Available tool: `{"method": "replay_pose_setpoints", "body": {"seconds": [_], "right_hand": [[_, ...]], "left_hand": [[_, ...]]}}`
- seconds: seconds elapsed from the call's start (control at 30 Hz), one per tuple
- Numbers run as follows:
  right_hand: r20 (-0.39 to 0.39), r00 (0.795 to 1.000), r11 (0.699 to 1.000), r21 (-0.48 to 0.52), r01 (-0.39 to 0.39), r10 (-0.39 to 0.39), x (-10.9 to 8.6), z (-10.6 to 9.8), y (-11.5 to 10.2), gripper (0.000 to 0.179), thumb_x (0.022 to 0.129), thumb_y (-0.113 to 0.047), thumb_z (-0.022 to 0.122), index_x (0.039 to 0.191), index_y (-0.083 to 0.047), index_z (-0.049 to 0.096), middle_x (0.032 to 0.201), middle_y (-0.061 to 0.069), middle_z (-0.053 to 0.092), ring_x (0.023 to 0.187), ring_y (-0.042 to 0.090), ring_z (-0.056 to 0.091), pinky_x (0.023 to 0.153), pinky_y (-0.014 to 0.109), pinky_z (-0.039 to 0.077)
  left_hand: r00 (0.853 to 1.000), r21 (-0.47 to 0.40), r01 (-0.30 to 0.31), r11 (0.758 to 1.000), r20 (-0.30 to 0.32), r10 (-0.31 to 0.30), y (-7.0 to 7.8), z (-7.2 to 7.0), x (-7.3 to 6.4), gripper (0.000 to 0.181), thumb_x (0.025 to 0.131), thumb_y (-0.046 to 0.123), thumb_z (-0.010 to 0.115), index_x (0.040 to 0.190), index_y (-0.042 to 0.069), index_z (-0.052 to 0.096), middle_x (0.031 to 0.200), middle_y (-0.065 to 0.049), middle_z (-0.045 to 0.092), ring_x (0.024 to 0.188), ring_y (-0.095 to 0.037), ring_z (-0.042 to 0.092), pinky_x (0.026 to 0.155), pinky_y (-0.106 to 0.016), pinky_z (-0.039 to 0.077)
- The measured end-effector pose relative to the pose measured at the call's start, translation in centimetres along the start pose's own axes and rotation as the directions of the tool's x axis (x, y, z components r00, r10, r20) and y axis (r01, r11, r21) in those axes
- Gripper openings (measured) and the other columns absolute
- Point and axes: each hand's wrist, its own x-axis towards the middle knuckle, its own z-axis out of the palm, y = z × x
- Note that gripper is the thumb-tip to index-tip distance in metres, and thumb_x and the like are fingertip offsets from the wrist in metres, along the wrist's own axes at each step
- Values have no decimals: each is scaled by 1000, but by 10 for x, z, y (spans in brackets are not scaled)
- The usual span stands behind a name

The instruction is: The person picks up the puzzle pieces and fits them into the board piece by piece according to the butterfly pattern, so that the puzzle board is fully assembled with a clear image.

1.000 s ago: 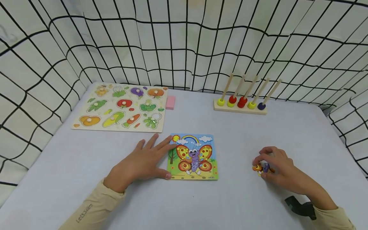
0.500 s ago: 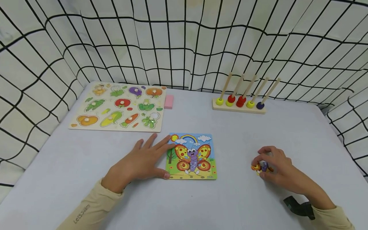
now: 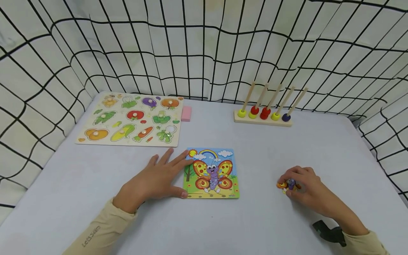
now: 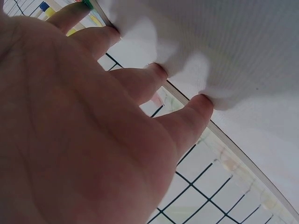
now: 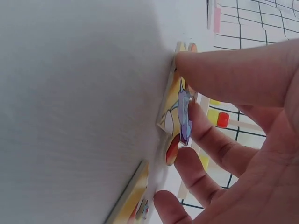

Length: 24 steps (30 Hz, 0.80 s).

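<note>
My left hand [image 3: 152,180] lies with spread, straight fingers on the table; its index finger and thumb touch the left edge of a square butterfly puzzle board [image 3: 220,179]. In the left wrist view, that hand [image 4: 88,121] has its fingertips on the white surface. Farther right, my right hand [image 3: 310,189] pinches several loose puzzle pieces [image 3: 290,185] with bits of purple, orange and yellow print. The right wrist view shows the thumb over the pieces [image 5: 176,107], low over the tabletop, with the other fingers behind them. Part of the pieces is hidden by the fingers.
A vegetable peg puzzle [image 3: 130,118] lies at the back left, a pink block [image 3: 186,113] beside it. A wooden bead stand [image 3: 262,119] with upright pegs and coloured beads stands at the back right. Black wire mesh [image 3: 204,53] borders the table. A dark strap [image 3: 329,232] is near the right wrist.
My right hand's fingers have lowered slightly and drawn in around the loose pieces. My left hand and the butterfly board stay together; the head view has shifted a little.
</note>
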Motion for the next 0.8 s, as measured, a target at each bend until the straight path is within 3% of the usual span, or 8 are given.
{"method": "replay_pose_setpoints", "body": {"seconds": [0.2,0.4,0.63,0.8], "right_hand": [[-13,1000,1000,-18,-15,15,-1,2,-2,42,85,4,87,119,-17,73,120,-3,67,113,27,49,88,42,48],[-36,998,998,-14,-56,56,-4,3,-4,44,87,3,85,127,-3,67,120,2,69,113,26,52,87,33,50],[-40,996,996,-37,-85,83,-5,3,-5,38,87,0,87,121,-6,72,120,6,64,115,31,55,88,41,51],[-67,996,996,-58,-70,66,-7,2,-4,42,85,-1,89,123,-10,72,114,4,65,100,21,58,80,36,52]], "left_hand": [[1000,-8,5,1000,2,-5,0,1,0,99,85,54,88,166,22,41,178,-7,21,160,-51,9,120,-79,12],[1000,-9,2,1000,1,-2,0,0,0,99,85,53,89,166,21,41,178,-7,21,160,-51,10,120,-79,12],[1000,-12,3,1000,8,-3,0,1,0,99,85,52,89,166,21,41,178,-8,21,160,-51,9,120,-79,12],[1000,-3,8,1000,9,-8,1,1,1,100,85,53,89,166,22,41,177,-9,22,160,-52,9,120,-79,12]]}}
